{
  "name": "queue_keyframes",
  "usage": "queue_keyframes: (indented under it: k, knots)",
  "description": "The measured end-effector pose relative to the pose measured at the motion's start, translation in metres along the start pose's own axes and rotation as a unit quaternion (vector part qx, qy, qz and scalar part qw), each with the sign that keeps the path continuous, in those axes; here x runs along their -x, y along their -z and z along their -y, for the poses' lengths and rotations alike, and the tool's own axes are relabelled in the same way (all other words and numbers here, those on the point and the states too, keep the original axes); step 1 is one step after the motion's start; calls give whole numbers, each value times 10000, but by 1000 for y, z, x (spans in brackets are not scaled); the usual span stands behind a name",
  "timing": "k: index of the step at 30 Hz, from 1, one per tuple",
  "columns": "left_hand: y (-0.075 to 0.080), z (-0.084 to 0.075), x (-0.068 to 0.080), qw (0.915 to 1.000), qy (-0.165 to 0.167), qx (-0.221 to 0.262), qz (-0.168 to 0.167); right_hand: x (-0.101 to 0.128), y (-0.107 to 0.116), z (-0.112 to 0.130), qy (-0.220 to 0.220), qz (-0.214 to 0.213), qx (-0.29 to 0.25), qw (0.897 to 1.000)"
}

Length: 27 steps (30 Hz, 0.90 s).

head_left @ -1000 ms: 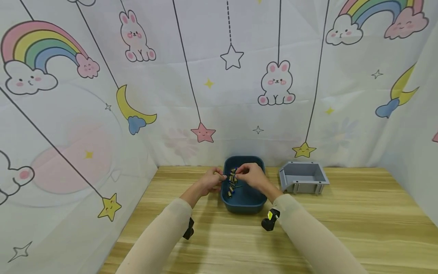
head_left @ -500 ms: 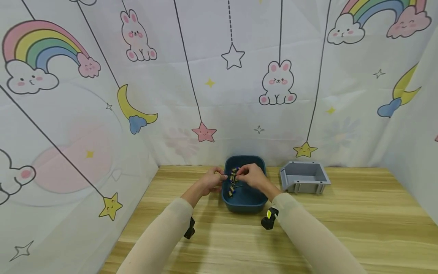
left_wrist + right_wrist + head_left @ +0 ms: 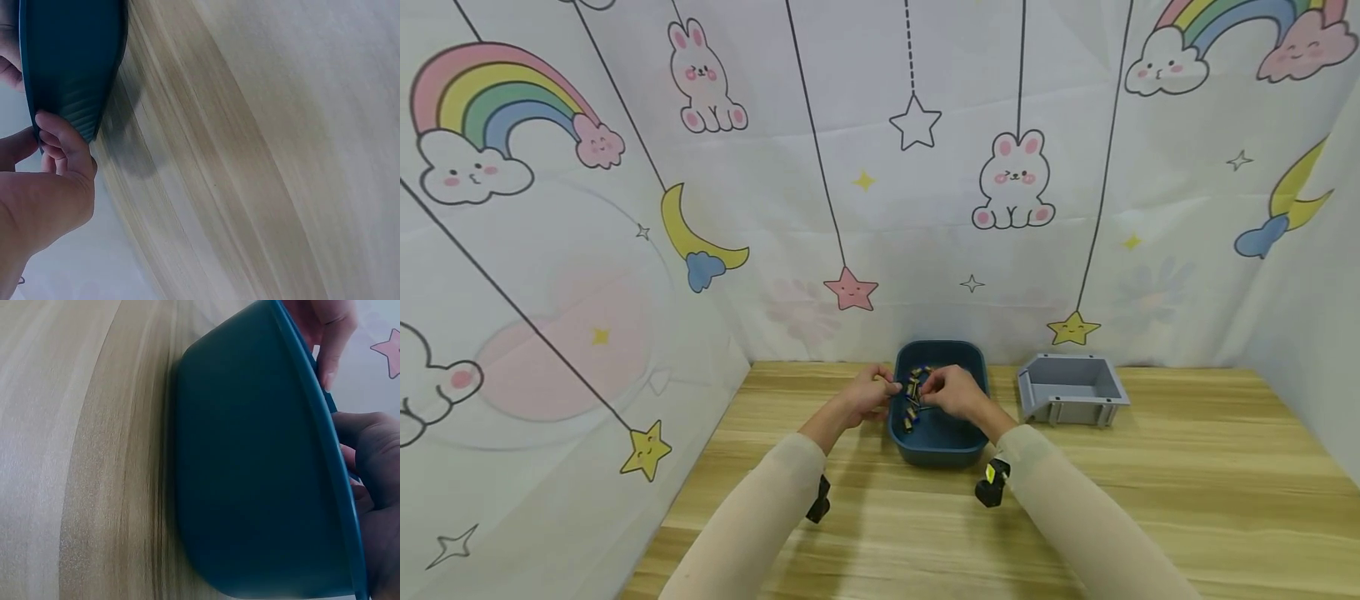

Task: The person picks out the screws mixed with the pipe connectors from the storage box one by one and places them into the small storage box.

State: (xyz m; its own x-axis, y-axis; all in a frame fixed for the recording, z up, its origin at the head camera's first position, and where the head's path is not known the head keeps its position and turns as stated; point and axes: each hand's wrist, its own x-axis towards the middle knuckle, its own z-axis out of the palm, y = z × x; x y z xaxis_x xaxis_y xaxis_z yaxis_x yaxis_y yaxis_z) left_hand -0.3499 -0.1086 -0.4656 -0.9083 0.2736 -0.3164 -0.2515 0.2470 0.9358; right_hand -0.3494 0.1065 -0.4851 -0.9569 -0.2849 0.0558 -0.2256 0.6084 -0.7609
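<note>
A dark blue plastic bin (image 3: pixel 936 454) stands on the table, with several small brass-coloured pieces (image 3: pixel 913 390), some with blue parts, lying along its left side. My left hand (image 3: pixel 867 393) grips the bin's left rim, thumb over the edge and fingers against the outer wall, as the left wrist view also shows at the bin's edge (image 3: pixel 25 75). Reaching in over the right side, my right hand (image 3: pixel 955 392) has curled fingers, its fingertips right at the brass pieces. Whether it pinches one I cannot tell; in the right wrist view the bin wall (image 3: pixel 262 450) hides its fingertips.
To the right of the blue bin stands a grey plastic parts bin (image 3: pixel 1072 392) with a low front. Both stand near the back of the wood-grain table (image 3: pixel 910 533). Behind hangs a white curtain (image 3: pixel 925 217) printed with rabbits, stars and rainbows.
My right hand has dipped slightly lower and closer to me among the brass pieces. The left hand keeps its grip on the rim. The head view has shifted a little.
</note>
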Motion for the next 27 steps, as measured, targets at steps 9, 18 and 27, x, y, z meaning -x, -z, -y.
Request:
queue_keyframes:
  k: [9, 18, 27]
  knots:
    - [-2, -1, -1, 9999, -77, -116, -11, 1, -2, 0, -383, 118, 354, 9986]
    - [-1, 0, 0, 9998, -51, -146, -78, 0, -4, -1, -631, 168, 393, 9971]
    - [-1, 1, 0, 9998, -80, -158, -104, -2, -8, -3, -688, 255, 446, 9963]
